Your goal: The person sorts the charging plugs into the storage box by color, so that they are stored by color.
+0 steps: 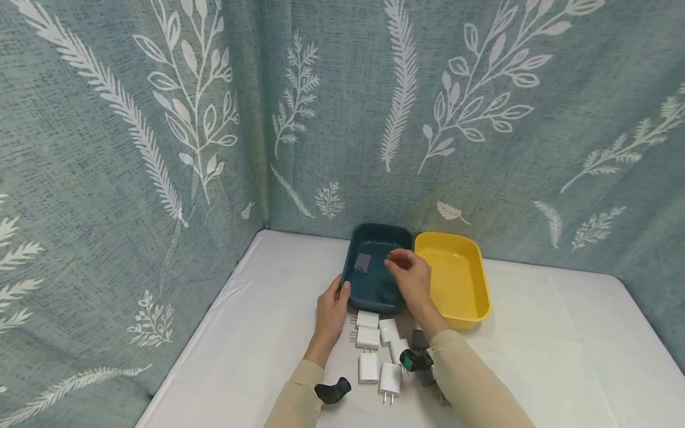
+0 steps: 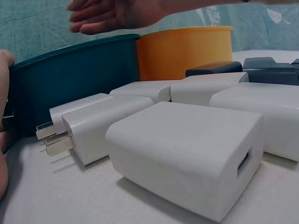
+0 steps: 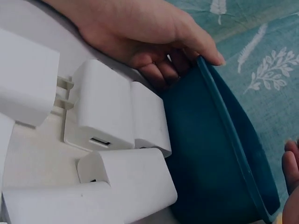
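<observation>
My left hand (image 1: 330, 314) grips the near left corner of a dark teal bin (image 1: 374, 305), thumb over the rim and fingers against the outer wall, as the right wrist view shows. A dark charger (image 1: 363, 262) lies inside that bin, toward its left side. Over the bin's right part hovers my right hand (image 1: 412, 278), its fingers relaxed and nothing between them. Several white USB chargers (image 1: 368, 368) lie on the table just in front of the bin, some with prongs showing. In the left wrist view, one white charger (image 2: 187, 149) fills the foreground.
A yellow bin (image 1: 455, 279) stands against the teal one on its right. Several dark chargers (image 1: 420, 339) lie partly under my right forearm. The white table (image 1: 562, 345) ends at a patterned curtain (image 1: 342, 119) behind and to the left.
</observation>
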Tool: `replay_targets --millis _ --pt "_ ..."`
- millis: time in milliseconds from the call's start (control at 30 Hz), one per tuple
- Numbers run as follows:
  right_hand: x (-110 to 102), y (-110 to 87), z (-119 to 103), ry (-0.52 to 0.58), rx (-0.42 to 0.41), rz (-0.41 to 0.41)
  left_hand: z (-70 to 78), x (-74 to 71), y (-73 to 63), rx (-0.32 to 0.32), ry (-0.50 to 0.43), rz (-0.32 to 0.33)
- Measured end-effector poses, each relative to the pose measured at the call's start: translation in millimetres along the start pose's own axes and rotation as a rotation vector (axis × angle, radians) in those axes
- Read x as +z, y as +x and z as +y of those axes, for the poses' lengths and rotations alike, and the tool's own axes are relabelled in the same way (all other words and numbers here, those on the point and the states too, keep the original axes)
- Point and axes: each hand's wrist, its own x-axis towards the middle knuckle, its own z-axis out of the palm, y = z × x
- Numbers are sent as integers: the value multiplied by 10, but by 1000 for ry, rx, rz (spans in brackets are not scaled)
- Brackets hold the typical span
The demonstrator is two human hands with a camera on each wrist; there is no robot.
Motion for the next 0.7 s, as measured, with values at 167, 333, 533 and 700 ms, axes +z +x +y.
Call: replay_targets --millis 167,333,533,700 --pt "-23 -29 -23 -5 -28 -9 1 -1 -3 0 4 -2" --pt "-51 -97 -31 -4 -87 -37 26 -9 -14 -3 1 4" --pt "-87 -179 -7 46 -87 -62 48 -9 -24 -6 -6 -1" --pt "-104 -209 3 68 -100 -70 48 -10 -31 -1 -10 4"
